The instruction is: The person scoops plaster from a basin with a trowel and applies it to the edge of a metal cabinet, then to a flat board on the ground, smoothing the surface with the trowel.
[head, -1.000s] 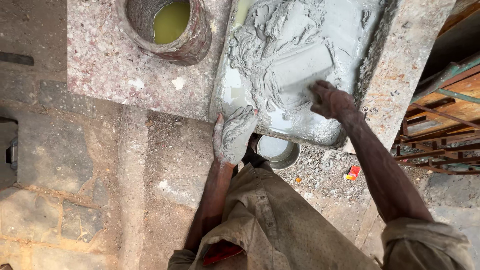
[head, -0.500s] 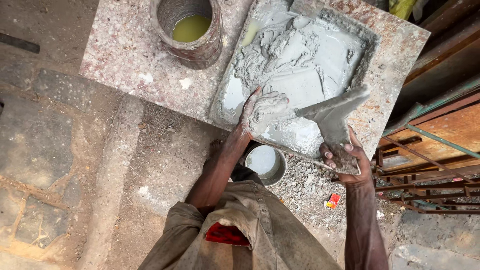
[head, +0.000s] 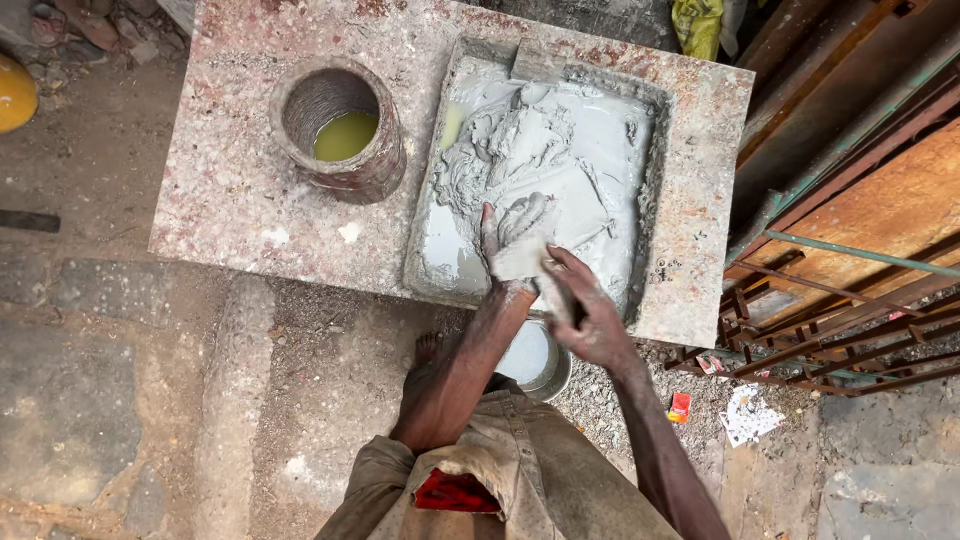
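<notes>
Left hand [head: 515, 245]: our fingers lie spread, pressed flat into the grey cement [head: 560, 150].
Right hand [head: 590, 310]: our fingers curl loosely, touching the left hand's wrist side; we cannot tell any hold.

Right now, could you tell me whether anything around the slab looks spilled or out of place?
Nothing major. Grey paste has slopped onto the tray's rim, and litter lies on the ground: a red wrapper and crumpled paper. The left hand is coated in paste; the right hand is beside it.
</notes>
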